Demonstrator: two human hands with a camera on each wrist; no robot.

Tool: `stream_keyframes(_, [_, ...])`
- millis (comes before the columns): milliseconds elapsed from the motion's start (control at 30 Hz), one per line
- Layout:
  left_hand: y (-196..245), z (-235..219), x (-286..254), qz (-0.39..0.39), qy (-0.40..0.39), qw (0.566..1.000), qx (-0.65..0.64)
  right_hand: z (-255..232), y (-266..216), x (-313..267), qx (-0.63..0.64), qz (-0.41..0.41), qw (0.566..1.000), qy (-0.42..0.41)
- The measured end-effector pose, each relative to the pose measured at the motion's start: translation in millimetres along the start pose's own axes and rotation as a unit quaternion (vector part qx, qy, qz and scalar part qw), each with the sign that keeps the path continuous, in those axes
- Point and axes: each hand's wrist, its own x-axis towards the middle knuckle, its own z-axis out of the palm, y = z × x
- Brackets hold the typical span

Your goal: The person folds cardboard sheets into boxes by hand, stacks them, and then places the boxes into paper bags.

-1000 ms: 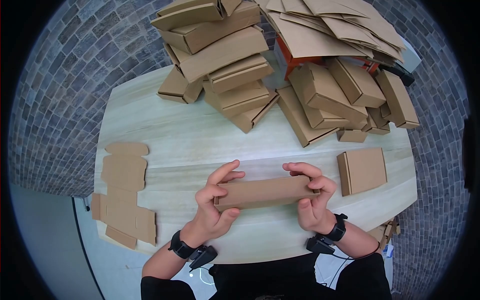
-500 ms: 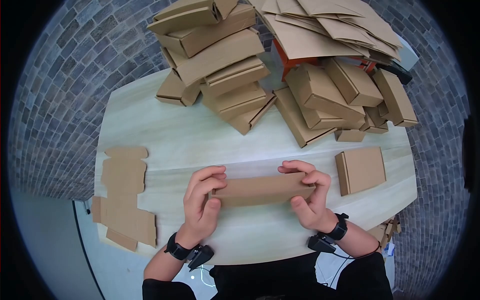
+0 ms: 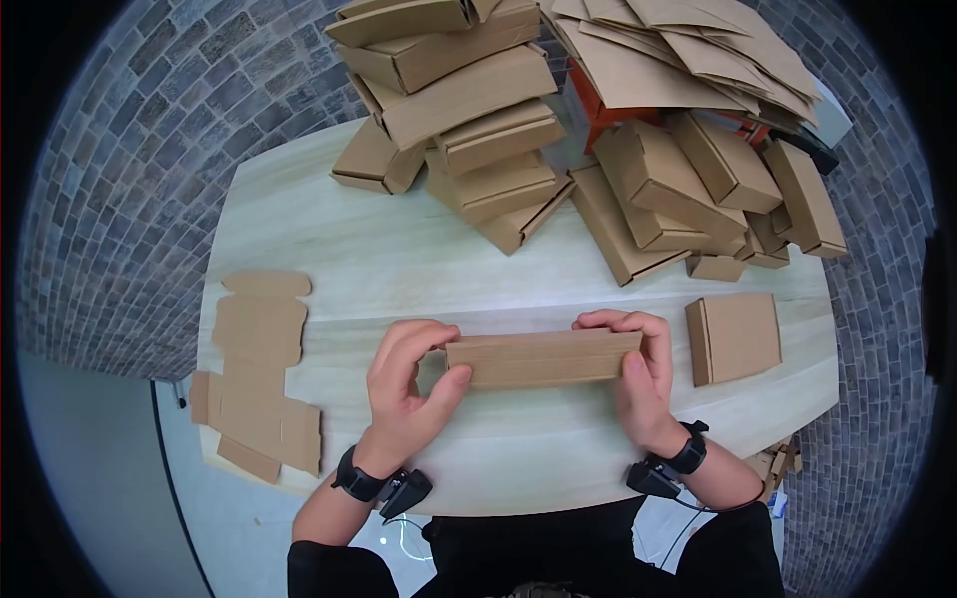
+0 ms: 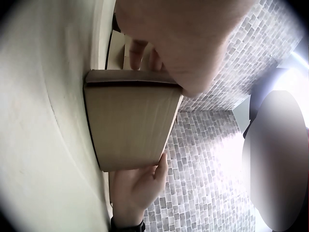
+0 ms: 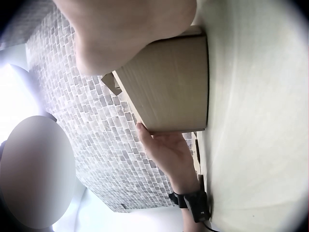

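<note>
In the head view a brown cardboard box (image 3: 543,361) stands on its long narrow side near the table's front edge. My left hand (image 3: 404,384) grips its left end, thumb at the near corner and fingers curled round behind. At the other end my right hand (image 3: 643,384) holds it the same way, thumb on the near face. A broad flat panel of the box (image 4: 130,125) fills the middle of the left wrist view, its lower edge close at the tabletop. The right wrist view shows the same panel, with the left hand (image 5: 169,154) at the far end.
An unfolded cardboard blank (image 3: 254,369) lies at the left. A folded box (image 3: 738,339) sits right of my right hand. Stacked boxes (image 3: 469,110) rise at the back, with more boxes (image 3: 688,189) and flat cardboard sheets (image 3: 688,50) at the back right.
The box has turned from a slight slant to nearly straight across. The left hand has shifted its hold on the left end, and the right thumb now lies on the near face.
</note>
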Motion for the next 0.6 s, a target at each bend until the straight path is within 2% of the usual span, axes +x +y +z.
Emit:
stream_keyframes(67, [2,-1,-1,-0.005,0.001,1.000,0.000,1,-1,-2,0.007,0.007,1.000,0.002])
stream_keyframes(133, [5,-3,-1,-0.069,-0.026,0.997,-0.005,1,-3,-3,-0.016,0.003,1.000,0.000])
stream_keyframes(167, [7,-4,0,-0.068,-0.026,0.997,-0.005,1,-4,-2,-0.016,0.003,1.000,0.000])
stream_keyframes(233, [11,-4,1,-0.116,-0.068,0.990,-0.033,0,-8,-1,-0.059,-0.006,0.998,-0.014])
stream_keyframes(367, [6,-10,6,-0.102,-0.109,0.988,-0.030,-7,-9,4,-0.119,-0.022,0.991,-0.062])
stream_keyframes(433, [2,-14,9,-0.051,-0.197,0.978,-0.053,-7,-4,2,-0.099,-0.012,0.993,-0.056])
stream_keyframes(533, [11,-11,10,-0.090,-0.212,0.971,-0.057,-8,1,1,-0.095,-0.021,0.993,-0.069])
stream_keyframes(600, [9,-12,11,-0.082,-0.221,0.971,-0.038,-6,2,0,-0.088,-0.021,0.994,-0.069])
